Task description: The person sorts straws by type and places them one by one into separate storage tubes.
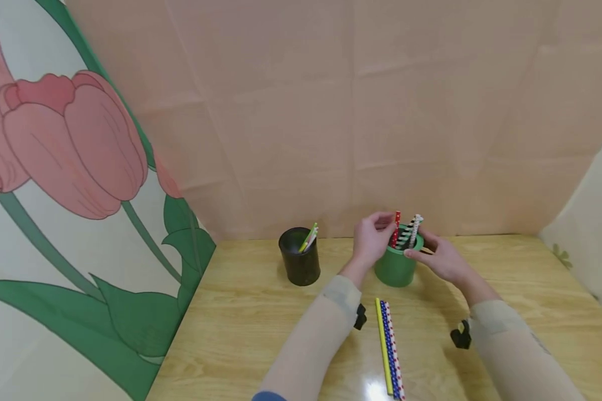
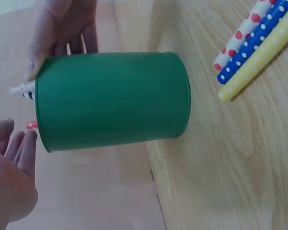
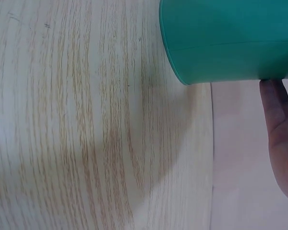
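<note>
A green cylindrical cup stands upright at the back of the table. Out of its top lean a red paper straw with white dots, a black-and-white striped straw and a white straw with dark specks. My right hand grips the cup's rim from the right, thumb in front and fingers behind. At the cup's left, my left hand is beside the red straw; in the left wrist view its thumb and fingers stand apart around the straw's end.
Left of the green cup stands a black cup holding a few thin green and white straws. Nearer on the wooden table lie yellow, blue dotted and white red-dotted straws side by side. A pinkish sheet hangs behind.
</note>
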`<state>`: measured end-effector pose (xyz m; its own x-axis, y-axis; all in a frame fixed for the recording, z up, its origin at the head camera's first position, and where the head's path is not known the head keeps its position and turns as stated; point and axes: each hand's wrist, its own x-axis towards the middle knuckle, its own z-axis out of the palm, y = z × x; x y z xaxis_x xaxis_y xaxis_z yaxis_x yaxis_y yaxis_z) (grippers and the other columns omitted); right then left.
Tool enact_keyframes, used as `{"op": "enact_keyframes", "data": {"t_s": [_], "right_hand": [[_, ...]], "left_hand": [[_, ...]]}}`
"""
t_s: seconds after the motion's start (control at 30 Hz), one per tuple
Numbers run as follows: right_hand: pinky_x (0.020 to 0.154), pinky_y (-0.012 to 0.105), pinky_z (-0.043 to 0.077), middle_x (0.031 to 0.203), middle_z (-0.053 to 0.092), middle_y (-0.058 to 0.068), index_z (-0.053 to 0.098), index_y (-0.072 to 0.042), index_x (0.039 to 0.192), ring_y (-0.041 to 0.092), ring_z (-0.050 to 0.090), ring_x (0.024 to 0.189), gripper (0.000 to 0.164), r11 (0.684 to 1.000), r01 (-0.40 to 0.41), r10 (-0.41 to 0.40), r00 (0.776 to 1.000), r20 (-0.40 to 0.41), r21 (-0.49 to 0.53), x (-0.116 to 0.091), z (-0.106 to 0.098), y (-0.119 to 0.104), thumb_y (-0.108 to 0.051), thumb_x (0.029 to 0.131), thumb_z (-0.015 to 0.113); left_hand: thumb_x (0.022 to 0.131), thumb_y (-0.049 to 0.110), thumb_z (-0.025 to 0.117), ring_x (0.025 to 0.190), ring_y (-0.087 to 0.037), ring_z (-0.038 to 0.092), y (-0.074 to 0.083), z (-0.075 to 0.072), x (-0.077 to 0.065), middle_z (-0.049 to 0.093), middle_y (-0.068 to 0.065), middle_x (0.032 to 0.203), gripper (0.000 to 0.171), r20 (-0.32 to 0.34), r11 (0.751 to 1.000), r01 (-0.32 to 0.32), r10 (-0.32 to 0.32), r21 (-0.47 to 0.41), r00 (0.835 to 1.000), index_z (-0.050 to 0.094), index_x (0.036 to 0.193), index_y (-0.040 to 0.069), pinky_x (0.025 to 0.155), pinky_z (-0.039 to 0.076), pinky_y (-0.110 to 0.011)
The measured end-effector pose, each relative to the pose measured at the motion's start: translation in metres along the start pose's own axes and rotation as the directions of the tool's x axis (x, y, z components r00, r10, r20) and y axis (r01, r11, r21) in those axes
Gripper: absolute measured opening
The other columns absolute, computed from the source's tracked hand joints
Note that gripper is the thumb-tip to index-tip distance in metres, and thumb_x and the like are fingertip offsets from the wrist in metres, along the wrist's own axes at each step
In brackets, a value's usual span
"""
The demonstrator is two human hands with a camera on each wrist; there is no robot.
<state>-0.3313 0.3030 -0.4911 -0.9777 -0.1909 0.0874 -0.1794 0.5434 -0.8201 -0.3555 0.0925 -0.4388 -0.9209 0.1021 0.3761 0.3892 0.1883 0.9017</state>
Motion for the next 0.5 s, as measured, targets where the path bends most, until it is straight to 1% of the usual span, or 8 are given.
{"op": "enact_keyframes", "data": {"t_s": [0.13,0.23,0.33,0.5], "right_hand": [[0.115,0.072,0.039,0.167,0.029,0.035,0.014,-0.003,0.171,0.058,0.033,0.150,0.100,1.000,-0.005,0.005,1.000,0.007,-0.009,0.000,0.000,0.002,-0.050,0.103,0.070],[0.115,0.072,0.038,0.167,0.028,0.036,0.013,-0.002,0.171,0.058,0.033,0.150,0.101,1.000,-0.010,0.011,1.000,0.009,-0.017,0.000,0.000,0.002,-0.051,0.103,0.070],[0.115,0.072,0.038,0.167,0.027,0.036,0.013,-0.001,0.170,0.059,0.033,0.149,0.103,1.000,-0.009,0.009,1.000,0.007,-0.023,-0.001,0.001,0.003,-0.052,0.103,0.070],[0.115,0.072,0.038,0.168,0.025,0.036,0.011,-0.001,0.170,0.059,0.032,0.150,0.104,1.000,0.004,-0.004,1.000,0.006,-0.018,0.000,-0.001,0.004,-0.052,0.103,0.070]], "left_hand": [[0.097,-0.001,0.077,0.095,-0.004,0.072,-0.003,-0.006,-0.004,0.080,-0.008,0.113,0.022,-0.018,0.998,0.003,-0.004,-0.067,1.000,0.078,0.118,0.001,0.085,0.059,-0.015],[0.096,-0.002,0.077,0.094,-0.004,0.072,-0.007,-0.011,-0.009,0.079,-0.014,0.114,0.021,-0.045,0.994,0.006,-0.011,-0.107,0.999,0.078,0.117,0.000,0.085,0.059,-0.017],[0.095,-0.001,0.079,0.091,-0.004,0.073,-0.013,-0.018,-0.014,0.079,-0.015,0.112,0.019,-0.084,0.991,0.001,-0.012,-0.131,0.996,0.079,0.114,0.001,0.084,0.060,-0.018],[0.093,-0.001,0.081,0.086,-0.007,0.074,-0.024,-0.030,-0.019,0.081,-0.010,0.104,0.019,-0.151,0.978,0.004,-0.036,-0.208,0.988,0.079,0.112,-0.003,0.080,0.061,-0.020]]}}
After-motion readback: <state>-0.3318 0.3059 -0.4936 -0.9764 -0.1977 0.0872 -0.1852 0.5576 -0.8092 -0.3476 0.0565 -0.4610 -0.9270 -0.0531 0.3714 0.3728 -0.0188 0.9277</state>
